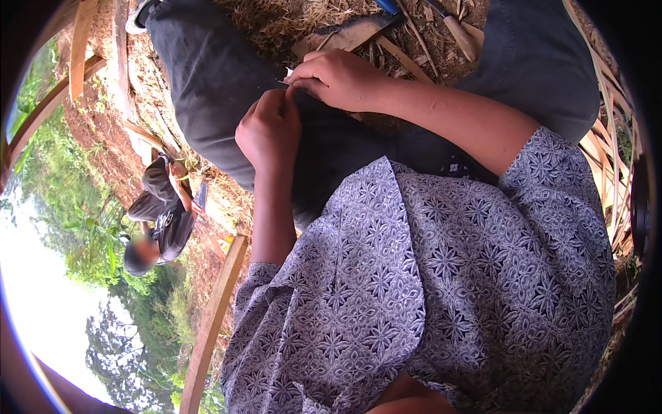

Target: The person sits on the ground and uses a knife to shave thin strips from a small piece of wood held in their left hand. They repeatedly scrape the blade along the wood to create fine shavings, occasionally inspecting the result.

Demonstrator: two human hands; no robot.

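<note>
Begin with the largest mass: settle the trunk under the patterned shirt, and hold the dark trousers still at the thighs, probably the best base for such fine fingertip work. Next, steady the right forearm and the left forearm, with elbows drawn toward the body to damp any shake. Note the right forearm, slanted inward from an elbow set wide, and the left forearm, aimed almost straight ahead. Then let only the fingers work. See the right grip back uppermost, with thumb and forefinger pinching a white scrap. See the left grip just beside, knuckles up, fingers curled and tips drawn together; cannot tell from this angle about anything caught between. Find the scrap over the inner edge of the left thigh, poking out past the right fingertips; too small to tell paper from cloth. Pinch lightly, likely enough for something so thin, and turn it by small finger movements instead of wrist twists, to avoid creasing or dropping.
</note>
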